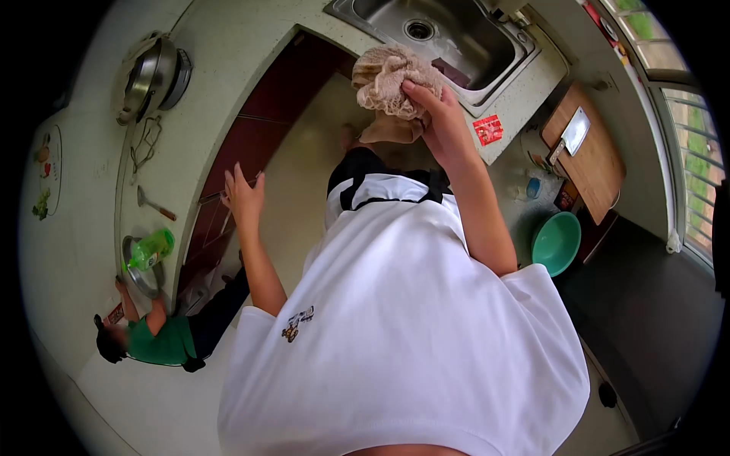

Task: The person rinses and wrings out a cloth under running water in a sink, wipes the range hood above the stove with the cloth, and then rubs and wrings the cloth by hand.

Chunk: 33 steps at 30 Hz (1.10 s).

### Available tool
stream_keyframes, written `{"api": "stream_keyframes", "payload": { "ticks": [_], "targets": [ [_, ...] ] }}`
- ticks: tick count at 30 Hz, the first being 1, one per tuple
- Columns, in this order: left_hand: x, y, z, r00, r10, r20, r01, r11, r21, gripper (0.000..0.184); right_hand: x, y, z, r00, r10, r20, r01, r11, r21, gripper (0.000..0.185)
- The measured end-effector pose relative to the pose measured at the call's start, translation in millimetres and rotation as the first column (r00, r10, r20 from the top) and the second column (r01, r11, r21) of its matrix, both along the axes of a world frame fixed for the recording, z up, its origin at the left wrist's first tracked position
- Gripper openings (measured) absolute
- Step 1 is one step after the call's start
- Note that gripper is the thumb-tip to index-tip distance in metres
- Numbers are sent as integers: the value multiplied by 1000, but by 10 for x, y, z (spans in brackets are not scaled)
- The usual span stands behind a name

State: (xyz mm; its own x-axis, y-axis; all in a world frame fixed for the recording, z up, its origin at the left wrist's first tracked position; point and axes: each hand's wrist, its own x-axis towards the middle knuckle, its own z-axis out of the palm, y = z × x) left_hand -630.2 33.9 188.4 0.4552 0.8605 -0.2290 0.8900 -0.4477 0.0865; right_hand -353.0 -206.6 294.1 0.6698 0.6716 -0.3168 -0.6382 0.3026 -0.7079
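My right hand (435, 114) is closed on a crumpled beige cloth (388, 85), held in front of me just short of the sink. Part of the cloth hangs down below my fingers. My left hand (245, 199) is in the air to the left, fingers spread, with nothing in it, near the dark red cabinet fronts (220, 159). Beyond the cloth lies the steel sink (479, 45) with its round drain. A small red packet (487, 130) rests on the counter to the right of my right hand.
Along the left counter (175, 137) are a steel pan (152, 80), a wire rack (144, 144), a wooden-handled utensil (157, 205) and a green bottle (150, 249). A person in green (163, 342) stands there. At right: a cleaver (575, 132) on a cutting board (589, 159), and a green basin (557, 243).
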Motion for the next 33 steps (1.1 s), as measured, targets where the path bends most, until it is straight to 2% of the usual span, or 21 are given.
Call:
{"api": "stream_keyframes", "payload": {
  "ticks": [1, 3, 4, 5, 6, 8, 9, 12, 13, 15, 19, 20, 21, 22, 24, 25, 28, 33],
  "targets": [
    [139, 7, 157, 964, -104, 244, 100, 995, 30, 57, -17, 20, 19, 1000, 10, 9, -10, 1000, -11, 36],
    [582, -206, 683, 761, -142, 633, 204, 979, -26, 34, -77, 16, 48, 1000, 23, 1, -23, 999, -27, 36],
    [718, -309, 829, 764, -140, 630, 200, 979, -25, 34, -77, 18, 72, 999, 32, -6, -32, 999, -26, 35],
    [833, -404, 943, 596, 20, 803, 216, 959, -184, 26, -78, 21, 91, 999, 42, -12, -42, 999, -23, 35],
    [929, -495, 1037, 392, 205, 897, 268, 907, -325, 19, -83, 21, 106, 999, 47, -14, -48, 999, -19, 35],
    [1059, -657, 1176, 234, 422, 876, 366, 797, -481, 14, -90, 28, 129, 999, 15, -42, -15, 1000, 2, 37],
    [1117, -748, 1247, 214, 411, 886, 399, 792, -463, 14, -92, 35, 142, 999, 18, -44, -18, 1000, 7, 37],
    [1185, -907, 1342, 199, 444, 874, 535, 698, -476, 22, -94, 71, 149, 999, 5, -49, -7, 1000, -25, 37],
    [1206, -931, 1359, 197, 441, 876, 532, 702, -473, 22, -87, 88, 131, 998, 4, -55, -4, 1000, -9, 37],
    [1230, -975, 1390, 215, 526, 823, 579, 610, -541, 27, -87, 116, 104, 998, 2, -66, -1, 1000, 5, 36],
    [1279, -1027, 1454, 217, 403, 889, 562, 693, -452, 19, -78, 132, 58, 999, -10, -43, 11, 999, 33, 35],
    [1296, -1056, 1469, 242, 142, 960, 525, 813, -252, 15, -80, 131, 51, 999, -8, -41, 9, 1000, 28, 35],
    [1325, -1089, 1477, 274, -127, 953, 491, 871, -26, 13, -81, 127, 59, 999, -15, -38, 16, 1000, 27, 35],
    [1361, -1117, 1485, 272, -126, 954, 496, 868, -27, 13, -92, 123, 72, 999, -16, -31, 17, 1000, 25, 35],
    [1428, -1166, 1504, 411, -424, 807, 449, 865, 225, 15, -112, 117, 87, 1000, -21, -23, 22, 999, 24, 35],
    [1474, -1181, 1513, 421, -485, 767, 437, 849, 297, 13, -117, 118, 89, 999, -25, -25, 26, 999, 40, 35],
    [1561, -1181, 1446, 402, -508, 762, 389, 848, 360, 16, -131, 108, 110, 999, -33, -33, 35, 998, 58, 35],
    [1605, -1129, 1413, 423, -573, 702, 404, 812, 421, 16, -140, 100, 97, 998, -47, -32, 49, 997, 65, 34]
  ]
}}
